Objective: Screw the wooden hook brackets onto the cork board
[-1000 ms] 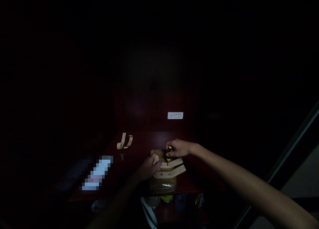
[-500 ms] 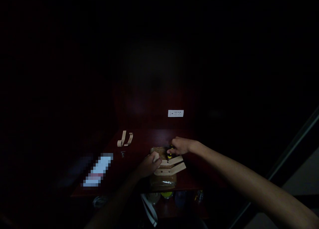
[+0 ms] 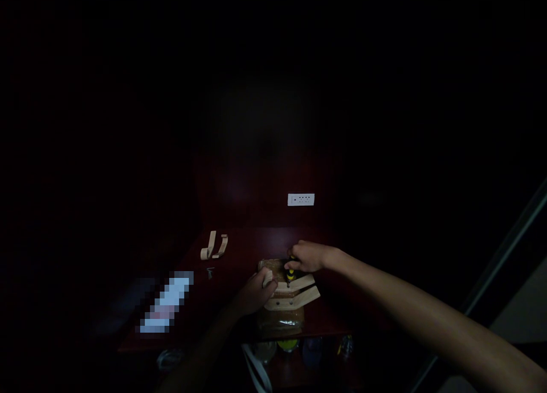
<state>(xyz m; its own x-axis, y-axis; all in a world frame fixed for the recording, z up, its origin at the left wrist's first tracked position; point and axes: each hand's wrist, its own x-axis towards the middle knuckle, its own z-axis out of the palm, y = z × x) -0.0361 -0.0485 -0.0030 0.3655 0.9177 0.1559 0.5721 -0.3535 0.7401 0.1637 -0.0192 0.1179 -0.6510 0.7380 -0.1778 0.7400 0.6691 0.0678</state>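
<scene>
My right hand (image 3: 308,256) is closed around a black and yellow screwdriver (image 3: 291,275), held upright. Its tip meets the farther of two angled light-wood pieces (image 3: 304,281). My left hand (image 3: 256,291) grips the left end of that piece, thumb on top. The nearer wooden piece (image 3: 305,297) lies alongside and shows two dark holes. Beneath both is a brown block wrapped in shiny clear film or tape (image 3: 280,326). At the far left of the table lie two curved wooden hooks (image 3: 208,247), with a few small screws (image 3: 209,273) just in front of them.
A dark red table (image 3: 252,245) carries everything. A lit, pixelated rectangle (image 3: 166,303) lies at its left side. On the back wall is a white socket panel (image 3: 301,200). Below the front edge, a shelf holds several containers and a pale strap (image 3: 257,368).
The whole scene sits slightly lower in view, as the camera has tilted. My right hand has turned a little on the screwdriver; my left hand keeps its hold.
</scene>
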